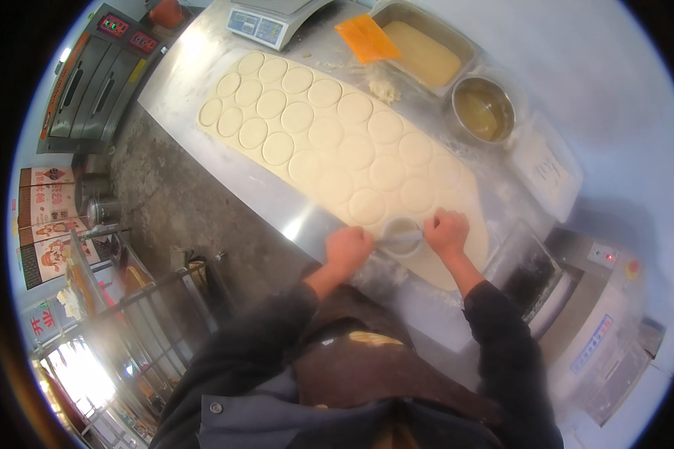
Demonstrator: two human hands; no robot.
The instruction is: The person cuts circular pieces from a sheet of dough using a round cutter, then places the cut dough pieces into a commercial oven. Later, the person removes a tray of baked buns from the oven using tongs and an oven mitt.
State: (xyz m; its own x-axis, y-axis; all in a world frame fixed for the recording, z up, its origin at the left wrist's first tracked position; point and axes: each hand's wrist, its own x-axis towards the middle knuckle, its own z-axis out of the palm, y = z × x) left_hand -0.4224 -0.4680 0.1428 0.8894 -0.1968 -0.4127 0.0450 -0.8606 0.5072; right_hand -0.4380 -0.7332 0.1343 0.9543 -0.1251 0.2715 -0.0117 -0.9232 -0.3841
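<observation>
A long sheet of pale dough (453, 266) lies diagonally on the steel table (176, 112), marked with several rows of cut circles. A round ring cutter (401, 229) with a bar across it sits on the dough near my body. My left hand (350, 248) is closed on the left end of the bar, and my right hand (447, 233) is closed on the right end.
A scale (260, 27), orange scraper (366, 39), tray of batter (427, 56), steel bowl (484, 111) and white container (545, 172) line the back. A machine (591, 344) stands right; an oven (82, 82) and metal rack (157, 314) stand left, beside the floor.
</observation>
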